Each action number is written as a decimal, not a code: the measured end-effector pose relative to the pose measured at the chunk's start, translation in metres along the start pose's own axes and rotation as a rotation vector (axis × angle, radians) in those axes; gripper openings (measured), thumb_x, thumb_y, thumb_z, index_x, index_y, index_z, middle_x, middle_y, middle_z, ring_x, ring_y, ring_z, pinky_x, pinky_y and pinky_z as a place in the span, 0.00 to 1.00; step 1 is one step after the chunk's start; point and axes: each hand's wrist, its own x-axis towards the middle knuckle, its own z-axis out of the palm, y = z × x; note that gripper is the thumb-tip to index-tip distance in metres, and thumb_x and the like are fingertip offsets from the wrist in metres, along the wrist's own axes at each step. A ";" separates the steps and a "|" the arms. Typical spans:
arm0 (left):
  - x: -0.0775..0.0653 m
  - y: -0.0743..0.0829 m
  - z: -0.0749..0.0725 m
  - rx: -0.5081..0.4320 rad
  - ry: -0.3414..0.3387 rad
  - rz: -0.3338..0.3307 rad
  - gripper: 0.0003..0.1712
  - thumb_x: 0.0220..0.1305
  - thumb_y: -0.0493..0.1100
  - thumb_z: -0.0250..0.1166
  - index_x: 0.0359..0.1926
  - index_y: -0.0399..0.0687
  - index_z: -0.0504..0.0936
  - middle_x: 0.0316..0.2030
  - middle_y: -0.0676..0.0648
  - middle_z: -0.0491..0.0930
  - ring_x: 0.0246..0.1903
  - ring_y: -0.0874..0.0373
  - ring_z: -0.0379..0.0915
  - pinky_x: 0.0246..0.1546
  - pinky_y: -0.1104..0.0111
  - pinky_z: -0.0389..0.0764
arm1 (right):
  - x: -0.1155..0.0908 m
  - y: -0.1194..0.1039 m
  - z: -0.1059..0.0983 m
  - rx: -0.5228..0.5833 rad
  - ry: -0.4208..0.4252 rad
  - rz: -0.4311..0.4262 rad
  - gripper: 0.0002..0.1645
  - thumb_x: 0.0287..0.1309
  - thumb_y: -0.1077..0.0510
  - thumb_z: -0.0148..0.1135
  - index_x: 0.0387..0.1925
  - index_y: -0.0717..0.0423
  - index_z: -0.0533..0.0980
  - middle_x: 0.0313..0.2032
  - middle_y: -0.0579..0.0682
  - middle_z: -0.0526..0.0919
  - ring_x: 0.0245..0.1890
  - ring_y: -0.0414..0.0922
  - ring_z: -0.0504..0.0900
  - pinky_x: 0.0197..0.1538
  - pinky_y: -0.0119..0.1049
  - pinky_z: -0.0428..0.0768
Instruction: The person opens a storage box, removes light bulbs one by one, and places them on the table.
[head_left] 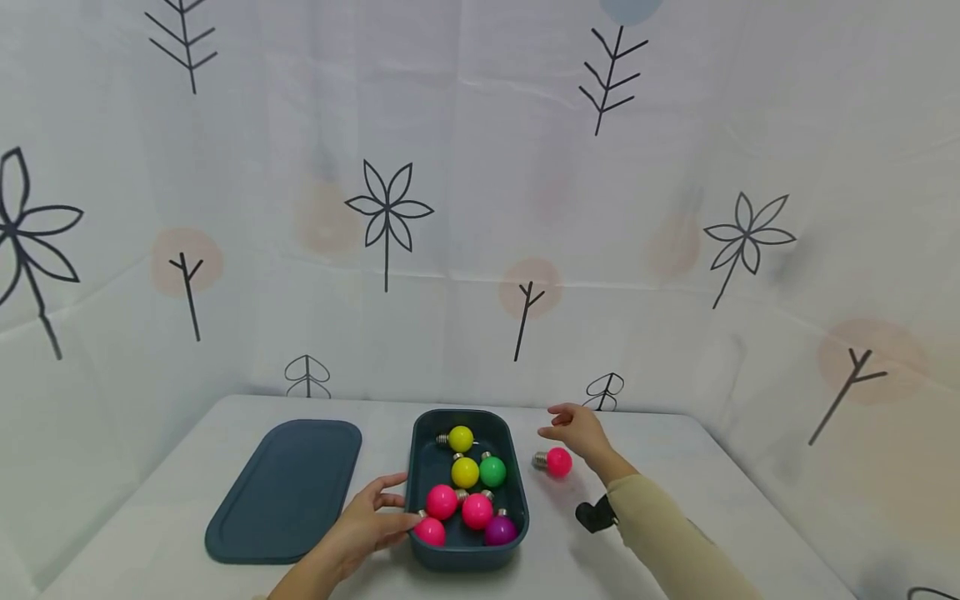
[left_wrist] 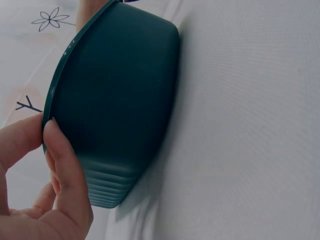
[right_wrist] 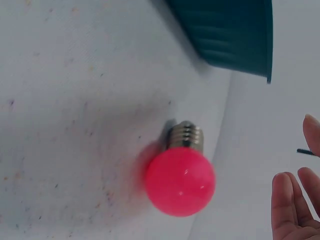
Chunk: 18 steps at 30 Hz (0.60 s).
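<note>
A dark teal plastic box (head_left: 467, 561) stands on the white table with several light bulbs in it: pink, yellow, green and purple. My left hand (head_left: 367, 518) pinches its left rim near the front corner; in the left wrist view the thumb and a finger lie on either side of the rim. To the right of the box, a pink light bulb (head_left: 559, 462) lies on the table, its metal screw base (right_wrist: 186, 136) towards the box. Just beyond that bulb, my right hand (head_left: 583, 432) hovers with fingers loosely bent and apart, holding nothing.
A flat dark lid (head_left: 288, 492) lies on the table left of the box. A black heart-shaped piece (head_left: 596, 515) shows beside my right sleeve. Behind the table hangs a white curtain (head_left: 465, 333) with plant drawings.
</note>
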 end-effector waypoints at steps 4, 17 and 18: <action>0.001 0.000 0.000 -0.001 0.002 -0.001 0.47 0.47 0.37 0.74 0.66 0.39 0.59 0.46 0.36 0.68 0.32 0.53 0.73 0.37 0.64 0.81 | 0.001 -0.010 0.005 0.021 -0.016 -0.008 0.26 0.50 0.61 0.69 0.51 0.66 0.74 0.36 0.54 0.77 0.37 0.49 0.75 0.40 0.38 0.78; -0.001 0.000 -0.001 -0.015 -0.010 0.012 0.46 0.48 0.36 0.73 0.66 0.38 0.59 0.45 0.36 0.68 0.33 0.53 0.73 0.37 0.64 0.81 | 0.011 -0.021 0.023 0.074 -0.061 -0.100 0.27 0.45 0.58 0.73 0.47 0.65 0.76 0.32 0.55 0.77 0.34 0.50 0.75 0.35 0.35 0.77; -0.001 0.000 -0.001 -0.015 -0.009 0.012 0.46 0.48 0.36 0.73 0.66 0.38 0.59 0.45 0.36 0.68 0.33 0.53 0.73 0.37 0.64 0.81 | 0.011 -0.022 0.024 0.078 -0.066 -0.103 0.27 0.45 0.57 0.73 0.47 0.65 0.76 0.32 0.54 0.77 0.34 0.50 0.75 0.35 0.35 0.77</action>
